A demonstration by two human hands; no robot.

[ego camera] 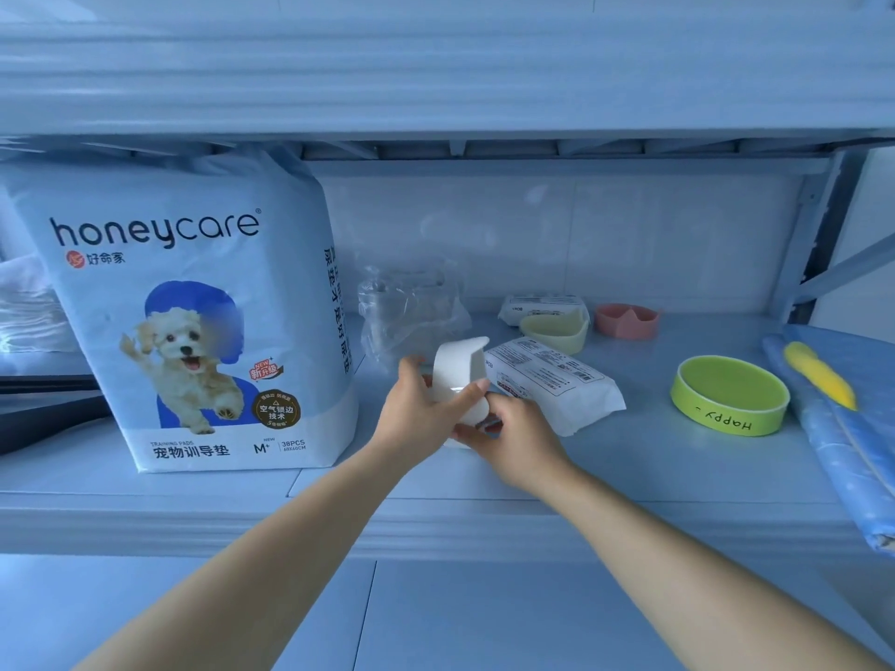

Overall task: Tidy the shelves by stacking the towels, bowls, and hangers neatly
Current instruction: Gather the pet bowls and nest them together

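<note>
Both hands [421, 404] [513, 438] round wht bowl [457, 375]

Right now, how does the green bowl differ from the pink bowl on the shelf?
The green bowl is round with a flat, even rim and lettering on its side; the pink bowl has a notched, wavy rim and no visible lettering. The green bowl sits nearer the shelf's front, the pink bowl near the back. Both stand upright, untouched.

Shelf [629, 457], pad pack [193, 307], bowls [731, 395] (perhaps three)
</note>
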